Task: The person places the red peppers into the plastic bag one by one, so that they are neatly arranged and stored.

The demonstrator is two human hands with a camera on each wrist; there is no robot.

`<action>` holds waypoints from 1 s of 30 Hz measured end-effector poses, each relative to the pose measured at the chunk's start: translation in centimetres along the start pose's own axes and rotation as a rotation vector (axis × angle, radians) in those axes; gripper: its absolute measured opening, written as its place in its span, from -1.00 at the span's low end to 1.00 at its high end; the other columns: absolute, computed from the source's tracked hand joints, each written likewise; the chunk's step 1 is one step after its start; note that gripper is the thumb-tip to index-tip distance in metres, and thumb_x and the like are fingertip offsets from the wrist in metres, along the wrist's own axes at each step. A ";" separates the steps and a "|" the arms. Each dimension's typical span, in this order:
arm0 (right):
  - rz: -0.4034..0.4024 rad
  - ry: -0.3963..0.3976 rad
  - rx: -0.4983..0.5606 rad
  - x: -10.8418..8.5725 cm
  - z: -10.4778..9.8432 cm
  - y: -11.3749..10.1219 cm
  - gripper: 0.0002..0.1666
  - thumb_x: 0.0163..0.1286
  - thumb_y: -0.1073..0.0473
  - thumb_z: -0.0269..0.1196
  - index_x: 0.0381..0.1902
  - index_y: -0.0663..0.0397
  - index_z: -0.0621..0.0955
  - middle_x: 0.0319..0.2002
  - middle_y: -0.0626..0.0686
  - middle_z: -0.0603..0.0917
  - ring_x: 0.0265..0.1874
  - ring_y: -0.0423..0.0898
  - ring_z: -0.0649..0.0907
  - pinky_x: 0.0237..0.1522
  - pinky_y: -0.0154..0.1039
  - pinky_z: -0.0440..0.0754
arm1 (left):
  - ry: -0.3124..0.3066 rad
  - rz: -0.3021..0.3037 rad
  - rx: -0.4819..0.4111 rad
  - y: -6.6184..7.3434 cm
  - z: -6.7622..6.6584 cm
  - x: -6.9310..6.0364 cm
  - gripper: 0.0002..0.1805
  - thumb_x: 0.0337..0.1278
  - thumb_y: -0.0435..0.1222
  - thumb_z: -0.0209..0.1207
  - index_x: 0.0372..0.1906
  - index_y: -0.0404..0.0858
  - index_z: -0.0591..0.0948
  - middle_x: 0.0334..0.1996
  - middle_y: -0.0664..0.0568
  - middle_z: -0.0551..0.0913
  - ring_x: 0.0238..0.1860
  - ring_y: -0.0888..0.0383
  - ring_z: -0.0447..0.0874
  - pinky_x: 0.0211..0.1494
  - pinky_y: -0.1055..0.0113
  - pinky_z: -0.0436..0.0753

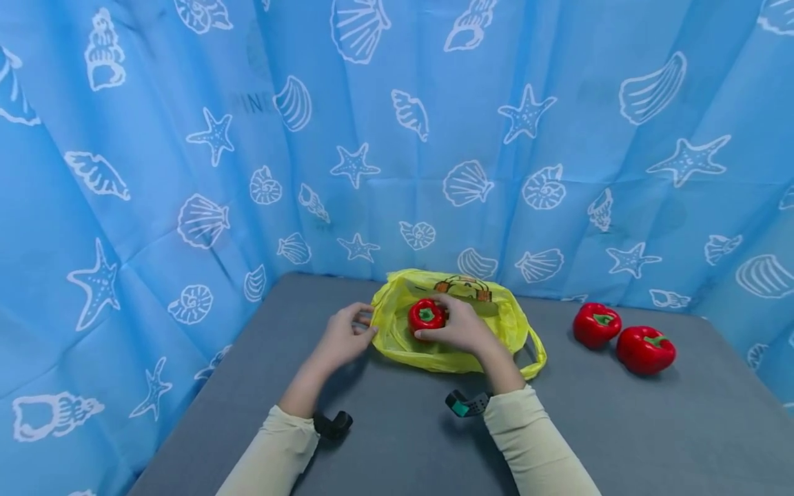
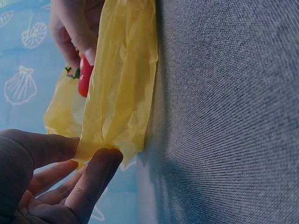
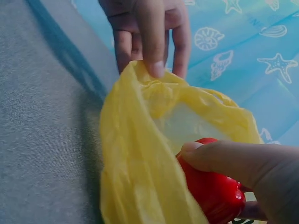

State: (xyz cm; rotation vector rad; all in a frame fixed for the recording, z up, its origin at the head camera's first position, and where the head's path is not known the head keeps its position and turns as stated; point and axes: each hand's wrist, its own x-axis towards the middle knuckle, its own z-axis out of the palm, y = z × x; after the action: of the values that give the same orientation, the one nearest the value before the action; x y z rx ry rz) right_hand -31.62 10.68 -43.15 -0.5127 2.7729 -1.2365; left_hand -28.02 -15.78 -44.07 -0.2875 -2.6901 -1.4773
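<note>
A yellow plastic bag (image 1: 397, 353) lies on the grey table with its mouth spread wide. My left hand (image 1: 344, 333) pinches the bag's left rim between thumb and fingers, as the left wrist view (image 2: 60, 182) also shows. Within the bag's mouth, my right hand (image 1: 460, 326) grips a red bell pepper (image 1: 425, 315) with a green stem. In the right wrist view the thumb lies along the pepper (image 3: 210, 191), whose lower part is partly hidden by the bag wall (image 3: 133, 154).
Two more red bell peppers, one (image 1: 595, 325) behind the other (image 1: 646, 350), sit to the right of the bag on the grey table (image 1: 409, 441). A blue curtain (image 1: 397, 151) with white shell prints hangs behind the table and along its left side.
</note>
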 end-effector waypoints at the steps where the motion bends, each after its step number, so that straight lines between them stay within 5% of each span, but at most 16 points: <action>1: -0.005 -0.004 -0.005 0.0 0.1 0.0 -0.03 0.25 -0.06 0.59 0.52 0.10 0.46 0.28 0.21 0.67 0.21 0.16 0.69 0.17 0.11 0.76 | 0.002 -0.001 0.001 0.0 0.0 0.0 -0.59 0.42 -0.36 0.30 0.31 -0.25 0.62 -0.01 -0.15 0.77 -0.15 0.04 0.80 -0.17 0.16 0.80; 15: -0.026 -0.038 0.007 -0.1 -0.3 0.4 -0.02 0.22 -0.03 0.61 0.53 0.05 0.47 0.30 0.14 0.66 0.28 0.15 0.64 0.17 0.05 0.76 | 0.009 0.002 0.011 -0.1 -0.1 0.1 -0.60 0.41 -0.36 0.30 0.29 -0.25 0.63 -0.02 -0.15 0.77 -0.16 0.06 0.80 -0.17 0.17 0.80; 30: -0.025 -0.037 0.021 -1.3 -2.2 -0.3 -0.17 0.28 0.06 0.58 0.41 0.23 0.55 0.27 0.26 0.68 0.29 0.31 0.64 0.27 0.18 0.69 | 0.013 0.011 0.024 0.0 0.0 0.1 -0.60 0.39 -0.37 0.31 0.27 -0.27 0.64 -0.01 -0.16 0.77 -0.11 0.02 0.81 -0.12 0.14 0.82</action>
State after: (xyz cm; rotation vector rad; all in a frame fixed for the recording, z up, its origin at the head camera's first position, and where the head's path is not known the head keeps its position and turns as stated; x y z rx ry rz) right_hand -30.76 12.49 -41.56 -0.5639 2.7284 -1.2473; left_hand -28.11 -15.78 -44.03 -0.2897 -2.6902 -1.4381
